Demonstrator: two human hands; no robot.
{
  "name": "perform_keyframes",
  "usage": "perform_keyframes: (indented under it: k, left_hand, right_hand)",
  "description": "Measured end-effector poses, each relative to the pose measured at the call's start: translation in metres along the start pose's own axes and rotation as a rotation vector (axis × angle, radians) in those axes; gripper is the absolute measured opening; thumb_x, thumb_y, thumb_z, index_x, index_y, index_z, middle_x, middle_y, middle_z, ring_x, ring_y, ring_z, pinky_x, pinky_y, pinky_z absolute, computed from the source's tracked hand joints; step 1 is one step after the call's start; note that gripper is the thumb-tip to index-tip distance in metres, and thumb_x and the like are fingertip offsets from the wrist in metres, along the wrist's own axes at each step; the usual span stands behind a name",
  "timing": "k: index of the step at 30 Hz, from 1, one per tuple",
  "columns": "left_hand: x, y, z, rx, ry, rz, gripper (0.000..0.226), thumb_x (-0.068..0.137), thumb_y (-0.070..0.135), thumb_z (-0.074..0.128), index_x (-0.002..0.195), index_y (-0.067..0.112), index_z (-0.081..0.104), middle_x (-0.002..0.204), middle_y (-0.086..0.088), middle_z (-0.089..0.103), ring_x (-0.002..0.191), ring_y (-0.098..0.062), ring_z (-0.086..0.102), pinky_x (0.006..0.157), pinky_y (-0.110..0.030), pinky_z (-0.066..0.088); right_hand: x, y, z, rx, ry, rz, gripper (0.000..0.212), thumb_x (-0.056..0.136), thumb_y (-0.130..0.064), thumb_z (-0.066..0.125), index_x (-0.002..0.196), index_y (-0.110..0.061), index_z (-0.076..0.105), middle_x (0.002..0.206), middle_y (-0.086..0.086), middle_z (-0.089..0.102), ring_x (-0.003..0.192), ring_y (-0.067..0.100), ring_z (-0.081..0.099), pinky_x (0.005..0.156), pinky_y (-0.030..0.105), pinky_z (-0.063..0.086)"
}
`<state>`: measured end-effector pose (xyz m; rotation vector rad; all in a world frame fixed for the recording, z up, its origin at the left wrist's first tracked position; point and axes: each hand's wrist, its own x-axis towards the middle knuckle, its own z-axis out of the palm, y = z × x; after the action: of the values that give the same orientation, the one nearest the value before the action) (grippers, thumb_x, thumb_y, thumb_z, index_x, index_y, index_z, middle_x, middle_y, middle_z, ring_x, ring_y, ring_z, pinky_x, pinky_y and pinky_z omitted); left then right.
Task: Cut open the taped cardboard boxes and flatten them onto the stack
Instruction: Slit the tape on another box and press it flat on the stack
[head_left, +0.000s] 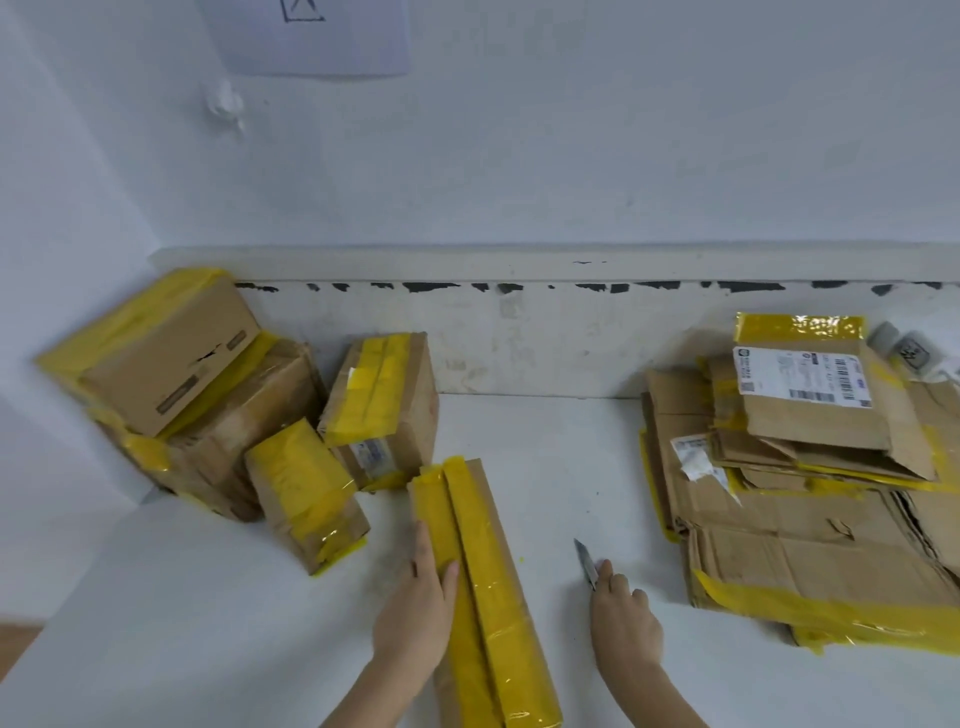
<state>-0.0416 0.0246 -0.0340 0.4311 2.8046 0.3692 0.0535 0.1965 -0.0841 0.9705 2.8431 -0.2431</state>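
A long, narrow cardboard box (488, 582) wrapped in yellow tape lies on the white table in front of me. My left hand (415, 608) holds its left side, thumb on top and fingers along the edge. My right hand (623, 618) grips a small utility knife (586, 564), blade pointing away, to the right of the box and apart from it. A pile of taped boxes (208, 405) sits at the back left. The stack of flattened cardboard (810, 509) lies at the right.
A low ledge and white wall (519, 338) run behind the table. A small white container (904, 348) lies at the far right behind the stack. Bare table surface (571, 467) shows between the box pile and the flattened stack.
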Motion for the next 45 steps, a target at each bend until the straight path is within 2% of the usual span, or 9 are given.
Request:
perform_keyframes:
  k: [6, 9, 11, 14, 18, 21, 27, 36, 45]
  left_hand:
    - [0.004, -0.004, 0.006, -0.022, -0.023, 0.002, 0.067, 0.099, 0.048, 0.017, 0.146, 0.019, -0.021, 0.144, 0.000, 0.042, 0.101, -0.014, 0.062, 0.069, -0.025, 0.050]
    - [0.005, -0.004, 0.007, -0.013, -0.020, 0.006, 0.068, 0.099, 0.048, 0.017, 0.146, 0.018, -0.020, 0.141, -0.001, 0.044, 0.099, -0.012, 0.061, 0.068, -0.023, 0.049]
    - [0.005, -0.004, 0.007, -0.007, -0.013, 0.004, 0.068, 0.099, 0.048, 0.018, 0.146, 0.018, -0.020, 0.137, 0.000, 0.047, 0.099, -0.011, 0.061, 0.069, -0.022, 0.049]
    - [0.004, -0.003, 0.007, -0.015, -0.006, 0.003, 0.066, 0.099, 0.048, 0.016, 0.147, 0.019, -0.018, 0.136, -0.002, 0.046, 0.105, -0.014, 0.058, 0.075, -0.025, 0.048]
    - [0.003, -0.004, 0.007, -0.076, -0.002, 0.002, 0.062, 0.100, 0.044, 0.014, 0.148, 0.021, -0.017, 0.138, -0.001, 0.042, 0.114, -0.018, 0.053, 0.082, -0.030, 0.046]
    - [0.001, -0.003, 0.005, -0.119, 0.005, 0.015, 0.060, 0.100, 0.044, 0.013, 0.147, 0.023, -0.018, 0.140, 0.001, 0.039, 0.116, -0.016, 0.051, 0.083, -0.028, 0.045]
    - [0.002, -0.002, 0.006, -0.126, 0.044, 0.031, 0.060, 0.100, 0.043, 0.013, 0.147, 0.022, -0.019, 0.143, 0.002, 0.037, 0.116, -0.013, 0.051, 0.083, -0.024, 0.047]
    - [0.002, -0.004, 0.001, -0.135, 0.005, 0.029, 0.061, 0.100, 0.044, 0.015, 0.147, 0.024, -0.018, 0.144, 0.005, 0.036, 0.106, -0.010, 0.056, 0.079, -0.023, 0.052]
    - [0.003, 0.020, -0.007, 0.030, -0.084, -0.070, 0.108, 0.081, 0.063, 0.052, 0.147, 0.011, -0.016, 0.141, -0.008, 0.031, 0.118, -0.019, 0.047, 0.081, -0.023, 0.045]
  right_hand:
    - [0.005, 0.000, 0.001, -0.028, -0.086, -0.090, 0.058, 0.023, -0.001, 0.093, 0.071, 0.010, 0.062, 0.046, 0.013, 0.051, 0.031, 0.024, 0.051, 0.024, 0.023, 0.034]
    - [0.008, -0.011, -0.026, -0.131, -0.115, 0.008, 0.046, 0.085, -0.038, 0.065, 0.107, 0.000, 0.053, 0.095, 0.010, 0.064, 0.085, 0.021, 0.066, 0.058, 0.028, 0.051]
    - [0.003, -0.023, -0.044, -0.054, -0.001, -0.066, 0.051, 0.080, -0.056, 0.062, 0.089, -0.005, 0.060, 0.075, 0.009, 0.066, 0.067, 0.021, 0.066, 0.046, 0.031, 0.045]
    - [-0.008, -0.059, -0.058, -0.001, 0.071, -0.199, 0.092, 0.073, -0.071, -0.015, 0.111, -0.017, 0.049, 0.092, 0.002, 0.064, 0.086, 0.019, 0.064, 0.067, 0.032, 0.051]
    - [-0.023, -0.094, -0.063, 0.047, -0.051, -0.297, 0.053, 0.084, -0.057, 0.051, 0.103, -0.008, 0.062, 0.080, 0.006, 0.062, 0.070, 0.020, 0.063, 0.047, 0.029, 0.049]
    - [-0.015, -0.097, -0.064, 0.100, -0.052, -0.308, 0.032, 0.096, -0.025, 0.037, 0.122, -0.007, 0.041, 0.108, 0.009, 0.056, 0.102, 0.026, 0.057, 0.078, 0.030, 0.047]
    - [0.000, -0.075, -0.072, 0.304, -0.229, -0.364, 0.031, 0.091, -0.011, 0.038, 0.122, -0.009, 0.038, 0.066, -0.007, 0.037, 0.054, 0.008, 0.037, 0.046, 0.018, 0.027]
    - [0.012, -0.039, -0.069, 0.804, -0.424, -0.091, 0.026, 0.090, -0.002, 0.034, 0.103, -0.004, 0.056, 0.087, 0.004, 0.052, 0.081, 0.016, 0.047, 0.072, 0.028, 0.039]
    - [-0.008, -0.048, -0.043, 0.251, -0.132, -0.161, 0.052, 0.102, -0.039, 0.016, 0.149, -0.035, -0.005, 0.120, 0.000, 0.050, 0.120, 0.018, 0.050, 0.083, 0.031, 0.049]
